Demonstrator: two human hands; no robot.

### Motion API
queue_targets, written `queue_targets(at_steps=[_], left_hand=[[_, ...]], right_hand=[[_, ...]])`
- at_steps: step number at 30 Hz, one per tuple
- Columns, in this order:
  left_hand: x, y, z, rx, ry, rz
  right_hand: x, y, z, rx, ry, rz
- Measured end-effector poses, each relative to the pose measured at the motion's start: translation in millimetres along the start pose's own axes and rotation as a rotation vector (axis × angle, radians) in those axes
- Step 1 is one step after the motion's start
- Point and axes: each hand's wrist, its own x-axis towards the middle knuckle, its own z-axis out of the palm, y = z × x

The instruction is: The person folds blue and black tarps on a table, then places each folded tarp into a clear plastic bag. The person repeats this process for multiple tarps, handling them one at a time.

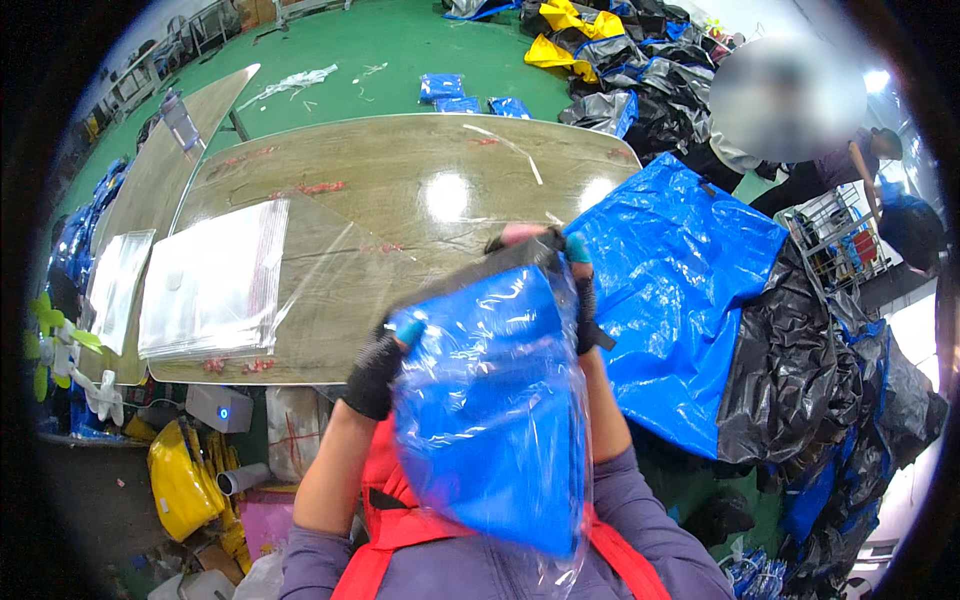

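Note:
Close in front of my body I hold a folded blue tarp [490,400] in a clear plastic bag, its far edge dark. My left hand [376,374], in a black fingerless glove with a teal thumb cover, is closed on the bag's left side. At the upper right corner, my right hand [582,290], gloved alike, grips the package; part of its fingers is behind it. A stack of clear plastic bags [215,285] lies on the wood-look table [400,180] to the left. Right of my hands, a large blue and black tarp [670,300] is spread over the table's end.
A smaller bag pile [120,285] and a bottle [180,120] are at left. Folded blue packages [442,87] lie on the green floor beyond. Tarp heaps [650,80] fill the far right, near another person [870,155]. A green-bladed fan [65,345] stands at left.

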Motion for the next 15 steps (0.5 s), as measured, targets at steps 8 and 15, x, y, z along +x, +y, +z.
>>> queue_targets(at_steps=[8, 15], left_hand=[[-15.0, 34.5, -15.2, 0.329, 0.069, 0.507], [-26.7, 38.0, -0.5, 0.572, 0.017, 0.810]], right_hand=[[-47.2, 3.0, 12.6, -0.499, 0.108, 0.126], [-55.1, 13.8, 16.5, -0.568, 0.175, 0.159]])
